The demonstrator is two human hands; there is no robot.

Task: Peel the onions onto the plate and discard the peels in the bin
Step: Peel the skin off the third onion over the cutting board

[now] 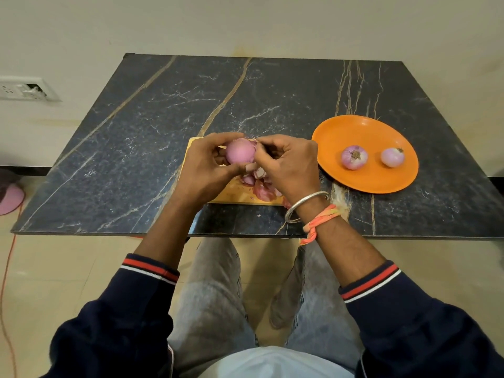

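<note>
My left hand (206, 170) grips a pink, mostly bare onion (240, 151) above a wooden cutting board (231, 195). My right hand (289, 165) pinches a strip of skin at the onion's right side. A heap of pink peels (263, 186) lies on the board under my right hand. To the right sits an orange plate (341, 132) with two peeled onions, one on the left (354, 157) and one on the right (392, 157). No bin is in view.
The board and plate rest on a dark marble table (136, 145) against a cream wall. A wall socket (26, 88) is at the left. A pink object (11, 199) and an orange cord (8, 268) lie on the floor at the left.
</note>
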